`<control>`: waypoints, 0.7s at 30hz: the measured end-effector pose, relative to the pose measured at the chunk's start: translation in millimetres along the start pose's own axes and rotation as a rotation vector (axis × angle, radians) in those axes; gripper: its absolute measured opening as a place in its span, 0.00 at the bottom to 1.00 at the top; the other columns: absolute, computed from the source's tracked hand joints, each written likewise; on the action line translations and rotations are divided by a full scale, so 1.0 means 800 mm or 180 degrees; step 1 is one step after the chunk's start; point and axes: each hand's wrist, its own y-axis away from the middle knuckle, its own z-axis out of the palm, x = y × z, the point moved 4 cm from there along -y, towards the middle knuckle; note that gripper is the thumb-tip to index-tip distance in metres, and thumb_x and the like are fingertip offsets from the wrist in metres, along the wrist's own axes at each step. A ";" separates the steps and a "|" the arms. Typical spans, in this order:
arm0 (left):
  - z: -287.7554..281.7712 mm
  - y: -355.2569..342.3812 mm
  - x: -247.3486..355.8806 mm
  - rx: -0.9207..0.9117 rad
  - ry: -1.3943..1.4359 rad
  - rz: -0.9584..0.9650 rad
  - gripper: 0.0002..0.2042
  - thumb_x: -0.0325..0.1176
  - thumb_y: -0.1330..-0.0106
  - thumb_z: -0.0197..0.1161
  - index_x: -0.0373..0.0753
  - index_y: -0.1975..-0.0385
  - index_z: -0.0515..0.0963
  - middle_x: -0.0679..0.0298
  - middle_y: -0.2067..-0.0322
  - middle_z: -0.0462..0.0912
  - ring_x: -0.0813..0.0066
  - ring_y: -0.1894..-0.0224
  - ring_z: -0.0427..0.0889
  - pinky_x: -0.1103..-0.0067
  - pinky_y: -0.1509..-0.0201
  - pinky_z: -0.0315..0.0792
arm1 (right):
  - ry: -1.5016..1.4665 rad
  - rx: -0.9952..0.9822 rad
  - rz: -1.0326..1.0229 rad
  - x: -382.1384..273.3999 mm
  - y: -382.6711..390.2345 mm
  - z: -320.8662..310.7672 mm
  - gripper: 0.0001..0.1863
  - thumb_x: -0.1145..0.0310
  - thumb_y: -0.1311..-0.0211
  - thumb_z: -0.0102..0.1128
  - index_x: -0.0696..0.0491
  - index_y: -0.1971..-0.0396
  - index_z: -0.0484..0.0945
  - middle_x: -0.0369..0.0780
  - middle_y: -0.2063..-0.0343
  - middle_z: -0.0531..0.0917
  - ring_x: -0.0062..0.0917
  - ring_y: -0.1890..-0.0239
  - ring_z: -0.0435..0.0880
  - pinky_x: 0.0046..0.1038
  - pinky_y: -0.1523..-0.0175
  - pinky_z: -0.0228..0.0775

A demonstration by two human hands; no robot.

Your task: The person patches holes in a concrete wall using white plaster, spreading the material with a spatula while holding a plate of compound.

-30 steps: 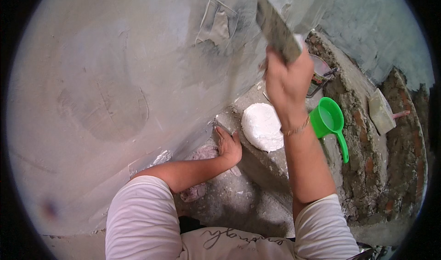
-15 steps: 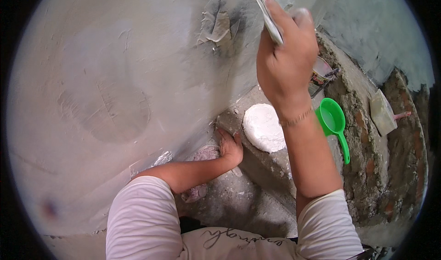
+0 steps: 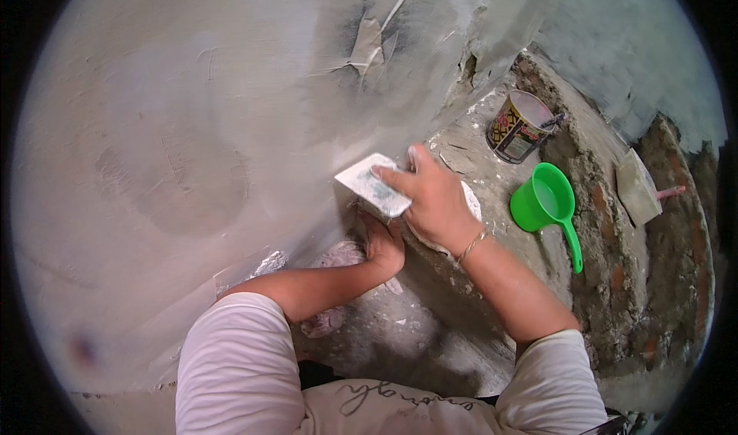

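My right hand (image 3: 442, 200) grips a flat white scraper (image 3: 374, 186), its thumb laid across the putty-smeared face. The scraper is held at the grey plastered wall (image 3: 284, 150), above my left hand; I cannot tell whether it touches the wall. My left hand (image 3: 384, 248) is bent back at the wrist, fingers stretched toward the foot of the wall beside the concrete ledge. The scraper partly covers its fingertips. Behind my right hand lies a round mound of white putty (image 3: 470, 203), mostly hidden by that hand.
A green dipper (image 3: 542, 196) and a patterned tub (image 3: 516, 131) stand on the ledge to the right. Farther right, a pale block-shaped tool with a pink handle (image 3: 639, 189) rests on rough brickwork (image 3: 607, 243). Torn flaps (image 3: 369, 46) stick out from the wall.
My right hand has come down and left with the scraper, from high near the wall to just above my left hand. It now covers most of the putty. The left hand has barely moved.
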 end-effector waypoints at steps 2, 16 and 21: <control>-0.006 0.003 0.007 0.0170 0.0077 -0.0218 0.34 0.44 0.30 0.41 0.17 0.38 0.45 0.27 0.42 0.57 0.34 0.41 0.61 0.61 0.36 0.55 | 0.0067 0.0185 -0.0117 0.015 -0.026 -0.013 0.18 0.73 0.52 0.57 0.43 0.58 0.82 0.45 0.66 0.72 0.41 0.67 0.77 0.37 0.63 0.69; -0.015 0.007 0.023 -0.0085 -0.0097 -0.0358 0.39 0.44 0.31 0.45 0.16 0.37 0.36 0.31 0.35 0.42 0.40 0.32 0.48 0.65 0.29 0.45 | 0.0305 0.2448 -0.0570 0.020 -0.111 -0.103 0.26 0.81 0.59 0.55 0.48 0.54 0.81 0.44 0.70 0.72 0.39 0.70 0.75 0.35 0.65 0.69; -0.002 0.003 0.004 0.0242 -0.0182 -0.0039 0.38 0.42 0.32 0.47 0.17 0.37 0.37 0.31 0.35 0.41 0.41 0.31 0.46 0.65 0.28 0.43 | -0.0225 0.1375 -0.0350 -0.017 -0.035 -0.015 0.28 0.79 0.57 0.55 0.50 0.50 0.77 0.44 0.70 0.70 0.41 0.71 0.75 0.34 0.67 0.69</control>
